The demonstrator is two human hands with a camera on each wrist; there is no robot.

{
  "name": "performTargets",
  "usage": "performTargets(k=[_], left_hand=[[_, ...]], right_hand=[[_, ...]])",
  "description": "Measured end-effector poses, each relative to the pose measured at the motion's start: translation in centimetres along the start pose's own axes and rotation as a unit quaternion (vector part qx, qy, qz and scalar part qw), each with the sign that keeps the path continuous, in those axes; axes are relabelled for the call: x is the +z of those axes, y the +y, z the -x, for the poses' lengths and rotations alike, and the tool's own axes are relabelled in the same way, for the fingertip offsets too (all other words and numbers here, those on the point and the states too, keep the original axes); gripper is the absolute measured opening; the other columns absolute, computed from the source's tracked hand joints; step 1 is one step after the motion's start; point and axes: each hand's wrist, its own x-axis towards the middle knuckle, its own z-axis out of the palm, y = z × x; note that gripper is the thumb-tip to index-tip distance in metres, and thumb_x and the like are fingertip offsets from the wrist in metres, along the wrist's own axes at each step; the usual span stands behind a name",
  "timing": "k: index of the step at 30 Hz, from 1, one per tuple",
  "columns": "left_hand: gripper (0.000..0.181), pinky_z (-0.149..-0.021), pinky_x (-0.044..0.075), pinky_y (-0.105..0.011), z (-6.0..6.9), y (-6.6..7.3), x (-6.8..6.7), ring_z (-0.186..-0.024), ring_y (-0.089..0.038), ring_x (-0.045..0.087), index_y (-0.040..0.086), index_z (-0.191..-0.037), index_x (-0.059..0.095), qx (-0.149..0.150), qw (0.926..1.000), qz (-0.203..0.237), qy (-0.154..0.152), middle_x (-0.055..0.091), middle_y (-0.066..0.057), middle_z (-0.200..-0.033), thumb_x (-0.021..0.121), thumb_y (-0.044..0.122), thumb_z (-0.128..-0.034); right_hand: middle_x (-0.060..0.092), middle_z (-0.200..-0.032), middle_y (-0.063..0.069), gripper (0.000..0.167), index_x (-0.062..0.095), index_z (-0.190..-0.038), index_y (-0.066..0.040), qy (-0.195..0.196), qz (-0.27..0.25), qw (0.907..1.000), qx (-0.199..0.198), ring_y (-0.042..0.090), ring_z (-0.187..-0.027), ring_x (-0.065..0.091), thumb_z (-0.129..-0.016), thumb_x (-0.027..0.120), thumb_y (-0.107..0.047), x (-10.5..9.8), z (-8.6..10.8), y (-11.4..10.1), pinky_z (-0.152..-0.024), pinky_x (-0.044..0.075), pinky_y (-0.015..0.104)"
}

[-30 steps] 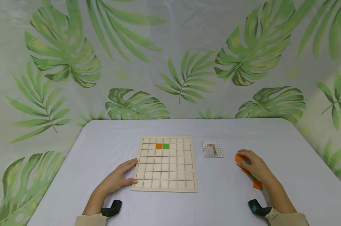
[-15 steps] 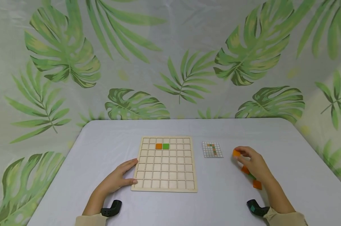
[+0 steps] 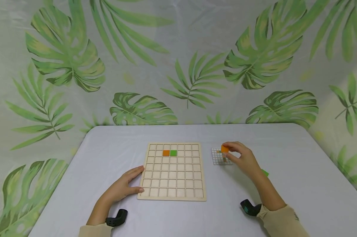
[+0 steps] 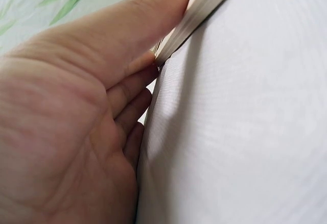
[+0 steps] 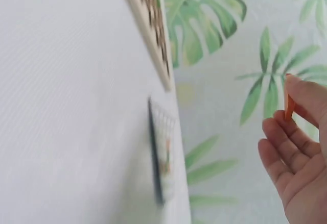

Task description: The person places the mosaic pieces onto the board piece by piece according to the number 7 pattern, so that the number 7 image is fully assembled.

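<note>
A wooden grid board point(image 3: 175, 199) lies on the table, with an orange tile point(image 3: 165, 153) and a green tile point(image 3: 173, 153) side by side in its second row from the back. My left hand point(image 3: 122, 187) rests on the board's left edge, fingers and thumb spread. In the left wrist view that hand point(image 4: 76, 106) touches the board's side point(image 4: 204, 9). Thumb and fingers of my right hand point(image 3: 244, 158) pinch an orange tile point(image 3: 224, 148) above the small pattern card point(image 3: 218, 161), partly covering it. The right wrist view shows the pinched tile point(image 5: 289, 101) edge-on, held by the hand point(image 5: 301, 152).
A green tile point(image 3: 265, 172) shows beside the right forearm, which covers the area around it. The white table point(image 3: 178, 217) ends at a leaf-patterned cloth point(image 3: 196, 65) behind it. Black devices are strapped to both wrists.
My right hand has carried the orange tile leftward from the loose tiles to over the card. The forearm now covers the loose orange tiles. My left hand has stayed put.
</note>
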Motion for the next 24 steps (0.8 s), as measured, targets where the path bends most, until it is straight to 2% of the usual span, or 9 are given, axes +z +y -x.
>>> performTargets(k=[5,9,16,24], left_hand=[[0.083,-0.101,0.018,-0.054,-0.1,-0.1,0.0,-0.131,-0.034,0.019,0.009,-0.139,0.035,0.002,1.0000,0.002,0.000,0.029,-0.010,-0.143,0.073,0.037,-0.0712],[0.083,-0.102,0.018,-0.053,-0.1,-0.1,0.1,-0.131,-0.032,0.019,0.010,-0.139,0.034,0.000,1.0000,0.002,-0.002,0.028,-0.009,-0.144,0.073,0.039,-0.0712],[0.083,-0.102,0.017,-0.054,-0.1,0.2,0.0,-0.131,-0.033,0.019,0.009,-0.139,0.035,-0.003,1.0000,0.000,-0.003,0.028,-0.010,-0.143,0.073,0.038,-0.0711],[0.080,-0.100,0.018,-0.056,0.0,0.1,0.0,-0.130,-0.037,0.020,0.007,-0.138,0.036,0.011,0.9999,0.004,0.000,0.031,-0.013,-0.142,0.072,0.035,-0.0729]], right_hand=[[0.059,-0.104,0.010,0.034,0.061,-0.110,0.001,-0.012,-0.052,0.9979,-0.038,0.023,-0.092,0.055,-0.077,0.069,-0.002,2.4,-2.7,-1.6,-0.080,0.047,0.031],[0.059,-0.104,0.013,0.035,0.059,-0.110,0.005,-0.027,-0.069,0.9959,-0.051,0.025,-0.091,0.056,-0.077,0.069,-0.001,4.6,-4.4,-2.7,-0.080,0.048,0.034],[0.059,-0.104,0.008,0.036,0.060,-0.111,-0.001,-0.080,-0.074,0.9939,0.016,0.020,-0.090,0.059,-0.078,0.070,-0.014,8.4,-6.3,-3.4,-0.080,0.048,0.032],[0.059,-0.104,0.003,0.029,0.061,-0.108,-0.006,-0.130,-0.083,0.9859,0.065,0.016,-0.091,0.056,-0.082,0.067,-0.015,11.6,-7.0,-2.5,-0.080,0.047,0.026]])
